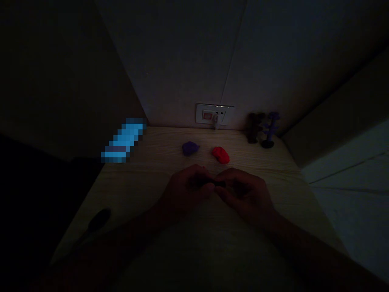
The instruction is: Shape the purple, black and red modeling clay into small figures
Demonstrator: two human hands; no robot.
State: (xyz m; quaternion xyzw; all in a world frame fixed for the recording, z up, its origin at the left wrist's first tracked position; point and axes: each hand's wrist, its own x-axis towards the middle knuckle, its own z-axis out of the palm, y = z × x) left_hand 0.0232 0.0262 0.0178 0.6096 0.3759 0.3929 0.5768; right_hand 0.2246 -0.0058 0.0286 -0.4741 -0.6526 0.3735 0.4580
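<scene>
I have a small dark piece (pixel 220 183) pinched low over the desk (pixel 158 151), between the thumb and fingertips of my left hand (pixel 190 186) and of my right hand (pixel 247 188), both grips narrow and nearly meeting. To work it well, I'd press lightly and evenly from both sides, turning it a little at a time; in light this dim, fingertip feel probably serves better than sight. The piece looks short and bar-like, though my fingers hide much of it and its material I can't tell. From it, a purple lump (pixel 190 148) with a pinched tip sits at eleven o'clock, and a folded, creased red lump (pixel 221 155) at twelve; both look like soft modelling clay. At one o'clock a slim purple stand (pixel 270 129) rises from a dark round base. Pale wood grain streaks the desk.
</scene>
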